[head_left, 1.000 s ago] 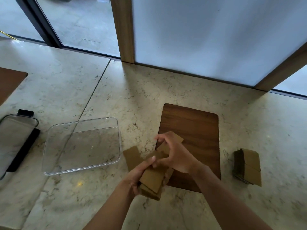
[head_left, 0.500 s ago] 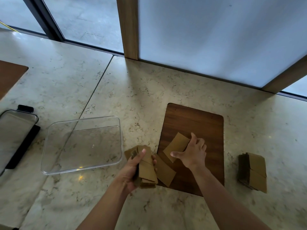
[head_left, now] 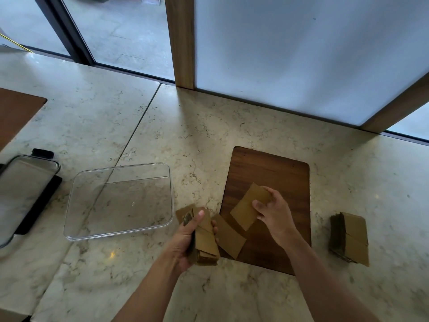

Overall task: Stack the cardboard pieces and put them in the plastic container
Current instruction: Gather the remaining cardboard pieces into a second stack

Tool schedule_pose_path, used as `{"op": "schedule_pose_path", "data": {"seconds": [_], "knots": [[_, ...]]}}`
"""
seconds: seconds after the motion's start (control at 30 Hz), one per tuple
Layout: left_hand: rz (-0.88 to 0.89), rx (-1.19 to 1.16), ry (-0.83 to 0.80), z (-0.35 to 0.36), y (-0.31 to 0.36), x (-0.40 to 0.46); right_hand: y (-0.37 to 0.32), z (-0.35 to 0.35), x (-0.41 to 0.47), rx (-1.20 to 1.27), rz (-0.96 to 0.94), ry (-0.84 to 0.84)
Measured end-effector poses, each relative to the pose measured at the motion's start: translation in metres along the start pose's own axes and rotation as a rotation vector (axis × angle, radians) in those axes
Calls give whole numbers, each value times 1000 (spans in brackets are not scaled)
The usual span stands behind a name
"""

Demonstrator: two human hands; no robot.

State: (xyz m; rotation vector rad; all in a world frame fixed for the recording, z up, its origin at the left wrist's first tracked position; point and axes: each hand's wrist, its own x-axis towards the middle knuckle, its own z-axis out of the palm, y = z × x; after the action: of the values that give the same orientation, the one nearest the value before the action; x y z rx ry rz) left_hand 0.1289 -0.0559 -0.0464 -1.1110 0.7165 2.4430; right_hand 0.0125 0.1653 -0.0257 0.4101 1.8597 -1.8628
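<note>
Left hand [head_left: 185,242] is gripping a stack of cardboard pieces [head_left: 205,238], thumb lying across the top face and fingers wrapping the far edge. The stack is sitting in the palm, tilted, its upper end fanning out slightly; it is hovering over the marble counter [head_left: 209,140] just left of the wooden board [head_left: 278,173].

Right hand [head_left: 276,214] is pinching a single cardboard piece [head_left: 248,208] at its right edge, thumb on top and fingers curling behind. That piece is lying over the wooden board, tilted on a diagonal, its lower corner pointing toward the left hand.

Another loose cardboard piece [head_left: 228,235] is lying between the two hands, half on the board's left edge and half over the counter, touching or nearly touching the held stack; I cannot tell which.

Clear plastic container [head_left: 76,198] is sitting on the counter to the left of the left hand, near but apart from the stack, with no cardboard in it.

A second cardboard stack [head_left: 350,238] is resting on the counter to the right of the board, well apart from the right hand.

At far left, a clear lid with black clips [head_left: 27,187] is lying beside the container.
</note>
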Motion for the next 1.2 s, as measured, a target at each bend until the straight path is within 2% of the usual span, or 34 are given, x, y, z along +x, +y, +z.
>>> {"op": "schedule_pose_path", "data": {"seconds": [0.07,0.1,0.17,0.23,0.3,0.37,0.43,0.5,0.53,0.6,0.67,0.73,0.83,0.93,1.03,1.2], "knots": [[22,74,-18,1,0,-3,-3,1,-16,105,35,-198],[25,134,-33,3,-1,-4,-1,8,-26,35,37,-285],[20,243,-50,7,-7,-7,7,36,-43,-271,19,-382],[17,257,-30,6,-14,-9,25,64,-52,-531,-42,-343],[-10,185,27,-3,-18,-13,41,76,-53,-627,-69,-245],[-44,111,100,-15,-19,-18,51,68,-49,-724,-66,-29],[-37,46,124,-29,-21,-21,59,57,-50,-1050,-92,122],[-13,26,143,-40,-23,-26,70,57,-56,-1324,-142,109],[-2,12,144,-44,-25,-29,76,58,-58,-1352,-179,102],[23,-33,100,-51,-27,-34,77,56,-57,-1220,-218,136],[45,-76,71,-54,-29,-38,69,45,-51,-1017,-172,147],[71,-65,78,-58,-30,-42,55,38,-50,-819,-80,47],[88,4,90,-58,-29,-48,35,35,-57,-560,-23,-201],[61,115,78,-52,-24,-57,19,41,-68,-544,-80,-407],[19,180,-4,-45,-22,-66,7,51,-75,-544,-66,-539],[52,233,-125,-46,-20,-74,5,69,-82,-722,-169,-533]]}}
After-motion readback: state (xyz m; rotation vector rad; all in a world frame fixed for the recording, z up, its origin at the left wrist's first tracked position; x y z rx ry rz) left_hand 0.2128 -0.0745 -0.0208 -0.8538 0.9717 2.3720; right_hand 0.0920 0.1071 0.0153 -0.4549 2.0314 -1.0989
